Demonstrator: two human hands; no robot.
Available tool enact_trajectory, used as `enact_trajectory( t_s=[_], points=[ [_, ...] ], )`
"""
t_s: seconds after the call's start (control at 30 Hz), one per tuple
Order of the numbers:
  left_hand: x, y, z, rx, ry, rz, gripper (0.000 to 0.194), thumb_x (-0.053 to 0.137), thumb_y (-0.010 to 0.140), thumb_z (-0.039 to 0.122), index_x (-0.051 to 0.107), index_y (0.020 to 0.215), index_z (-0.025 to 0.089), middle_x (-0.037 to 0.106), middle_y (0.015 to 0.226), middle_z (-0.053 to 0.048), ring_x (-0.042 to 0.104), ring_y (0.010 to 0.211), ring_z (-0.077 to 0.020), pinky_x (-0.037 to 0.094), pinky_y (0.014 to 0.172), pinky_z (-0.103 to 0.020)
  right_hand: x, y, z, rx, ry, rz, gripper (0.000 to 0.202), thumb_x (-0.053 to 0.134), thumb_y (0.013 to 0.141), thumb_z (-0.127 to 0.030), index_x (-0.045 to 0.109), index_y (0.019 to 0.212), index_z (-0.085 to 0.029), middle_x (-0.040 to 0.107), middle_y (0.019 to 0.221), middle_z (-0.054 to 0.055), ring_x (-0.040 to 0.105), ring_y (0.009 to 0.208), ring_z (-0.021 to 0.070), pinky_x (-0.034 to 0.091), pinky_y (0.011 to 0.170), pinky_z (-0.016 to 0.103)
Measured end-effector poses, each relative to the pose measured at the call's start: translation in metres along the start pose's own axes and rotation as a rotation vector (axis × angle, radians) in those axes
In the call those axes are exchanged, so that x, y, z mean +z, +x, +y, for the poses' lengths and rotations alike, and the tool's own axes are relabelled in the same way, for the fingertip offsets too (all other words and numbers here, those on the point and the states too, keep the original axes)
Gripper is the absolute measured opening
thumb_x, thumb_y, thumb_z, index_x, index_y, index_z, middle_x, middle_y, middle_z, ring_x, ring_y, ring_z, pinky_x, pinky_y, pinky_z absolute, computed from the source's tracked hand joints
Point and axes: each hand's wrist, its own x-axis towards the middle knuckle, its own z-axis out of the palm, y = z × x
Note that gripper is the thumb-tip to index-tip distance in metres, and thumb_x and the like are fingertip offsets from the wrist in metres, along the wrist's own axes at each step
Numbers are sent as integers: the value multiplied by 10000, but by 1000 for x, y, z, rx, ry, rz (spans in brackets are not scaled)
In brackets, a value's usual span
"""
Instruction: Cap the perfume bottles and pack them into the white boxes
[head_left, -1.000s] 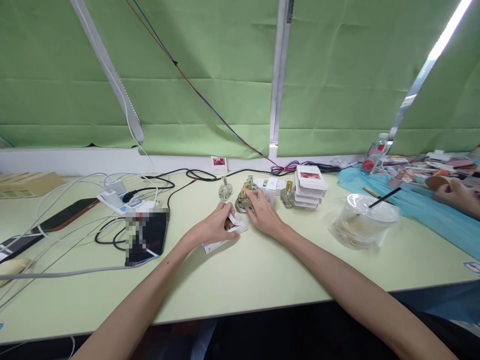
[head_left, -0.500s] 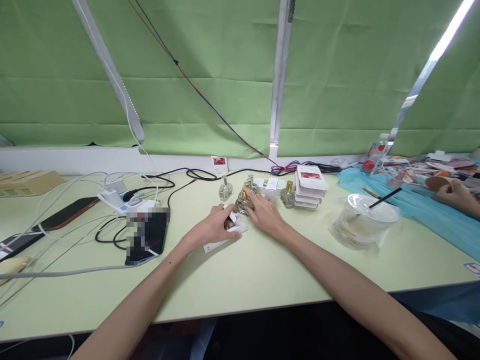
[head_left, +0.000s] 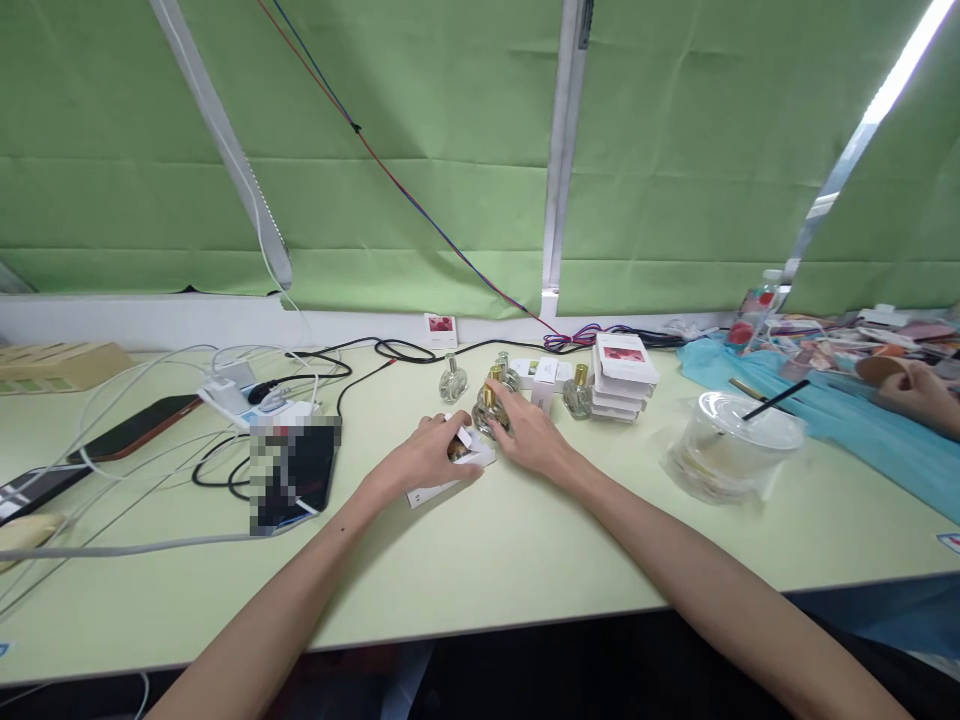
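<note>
My left hand grips a small white box lying on the table, its end flap open and something brown and gold inside. Close to its right, my right hand has its fingers around a glass bottle with a gold cap, one of several clustered there. Another glass bottle stands behind my left hand. To the right of the cluster are a small upright white box, a gold-capped bottle and a stack of white boxes.
Right of the boxes sits a plastic-wrapped bowl with a black straw. Phones, a power strip and tangled cables cover the left side. At the far right, another person's hand is above blue cloth.
My right hand's fingers have closed in slightly on the gold-capped bottle. The small white box behind it now looks upright. My left hand has stayed on its box.
</note>
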Motion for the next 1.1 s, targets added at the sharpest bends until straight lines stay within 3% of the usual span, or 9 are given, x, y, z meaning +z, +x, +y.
enact_trajectory(
  t_s=[0.3, 0.57, 0.73, 0.93, 1.1],
  points=[
    [-1, 2, 0, 2, 2, 10, 710, 752, 656, 577, 557, 1248, 235, 627, 968, -85, 582, 1047, -333, 507, 803, -376, 9, 0, 8, -8, 82, 79, 631, 487, 964, -209, 303, 1565, -153, 631, 1304, 193, 628, 1147, 297, 525, 978, 484],
    [2, 5, -1, 39, 29, 23, 704, 756, 662, 574, 542, 1223, 205, 625, 1034, -95, 604, 984, -309, 497, 780, -368, 11, 0, 11, 23, 135, 220, 613, 493, 958, -236, 338, 1543, -139, 694, 1093, 147, 660, 1010, 288, 543, 929, 491],
    [4, 6, 1, 115, 7, 71, 603, 747, 697, 528, 540, 1164, 208, 627, 1025, -79, 605, 941, -286, 478, 744, -353, 12, 0, 7, 55, 175, 306, 612, 514, 955, -261, 358, 1539, -169, 684, 1053, 121, 671, 954, 270, 548, 920, 472],
    [5, 8, 5, 124, -43, 152, 611, 739, 728, 502, 515, 1221, 218, 633, 1070, -73, 604, 954, -274, 466, 728, -336, 12, -1, 2, 129, 273, 347, 611, 567, 914, -283, 427, 1491, -140, 629, 798, 29, 607, 634, 185, 555, 723, 369],
    [7, 9, 5, 131, -75, 179, 619, 740, 732, 501, 512, 1233, 219, 646, 1066, -64, 612, 914, -253, 460, 700, -324, 8, -1, -2, 230, 399, 366, 614, 600, 881, -319, 464, 1452, -139, 563, 722, -26, 500, 464, 118, 451, 525, 278]
  ],
)
